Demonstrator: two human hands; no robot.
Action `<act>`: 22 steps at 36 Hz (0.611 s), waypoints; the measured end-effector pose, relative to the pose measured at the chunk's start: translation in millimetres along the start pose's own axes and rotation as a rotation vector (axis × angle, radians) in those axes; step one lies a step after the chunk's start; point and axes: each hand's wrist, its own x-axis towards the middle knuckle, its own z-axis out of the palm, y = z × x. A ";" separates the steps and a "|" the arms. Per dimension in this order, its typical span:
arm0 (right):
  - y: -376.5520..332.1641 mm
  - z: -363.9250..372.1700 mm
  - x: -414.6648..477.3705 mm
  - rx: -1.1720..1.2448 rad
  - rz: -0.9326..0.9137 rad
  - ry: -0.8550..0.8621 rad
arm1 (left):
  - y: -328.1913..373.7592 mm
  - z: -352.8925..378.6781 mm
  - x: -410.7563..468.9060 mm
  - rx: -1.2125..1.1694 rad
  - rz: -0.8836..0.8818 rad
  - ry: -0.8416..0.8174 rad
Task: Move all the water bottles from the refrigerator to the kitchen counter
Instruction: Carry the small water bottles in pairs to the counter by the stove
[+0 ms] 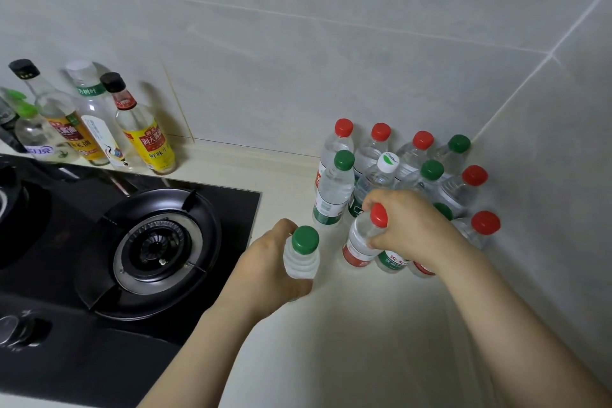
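Several clear water bottles with red, green and white caps (410,162) stand clustered in the counter's back right corner. My left hand (271,262) grips a green-capped bottle (302,255) upright, just left of the cluster and low over the cream counter (347,341). My right hand (410,225) holds a red-capped bottle (364,235) by its neck at the cluster's front edge, tilted slightly left; its base is at counter level. My right hand hides parts of the bottles behind it.
A black gas hob (149,242) with a round burner lies left of my hands. Sauce and oil bottles (142,129) stand along the tiled back wall at the left. The tiled side wall (546,175) closes in on the right.
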 end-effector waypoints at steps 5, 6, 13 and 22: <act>1.6 -3.4 5.6 -0.038 -0.022 0.006 | 1.5 2.0 8.3 -0.002 -0.005 0.001; 2.1 -3.8 6.2 -0.037 -0.022 0.003 | 1.5 2.3 9.5 -0.003 -0.002 0.004; 7.1 -4.8 10.8 -0.041 -0.028 -0.020 | 3.2 4.8 17.5 -0.017 0.004 0.014; 15.1 -2.8 19.1 -0.019 -0.005 -0.030 | 8.0 4.7 26.8 -0.030 0.011 0.027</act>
